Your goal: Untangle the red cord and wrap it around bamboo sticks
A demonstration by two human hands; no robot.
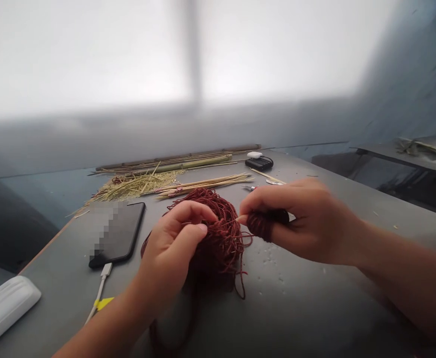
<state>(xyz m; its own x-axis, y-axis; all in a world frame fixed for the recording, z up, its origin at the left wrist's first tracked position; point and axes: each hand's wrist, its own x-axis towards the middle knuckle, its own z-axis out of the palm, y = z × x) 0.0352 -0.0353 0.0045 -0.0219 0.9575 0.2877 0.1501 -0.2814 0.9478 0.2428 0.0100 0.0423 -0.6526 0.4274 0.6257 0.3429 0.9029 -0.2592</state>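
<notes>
A loose, tangled heap of dark red yarn [227,243] lies on the grey table in front of me. My left hand [175,243] is at the heap's near left side, its thumb and forefinger curled together on the yarn. Opposite, my right hand [307,223] is closed around a small dark red bundle of wound yarn [260,226], held between thumb and fingers. A strand seems to stretch across the short gap between both hands. Loose loops hang from the heap's right side, and my left hand hides part of it.
Left of the heap lies a phone [136,233] with a white cable [104,278]. Behind are thin sticks [210,184], straw strips [143,184] and a green bamboo pole [203,162]. A black device [259,163] sits at the back. A white case [9,308] is at lower left.
</notes>
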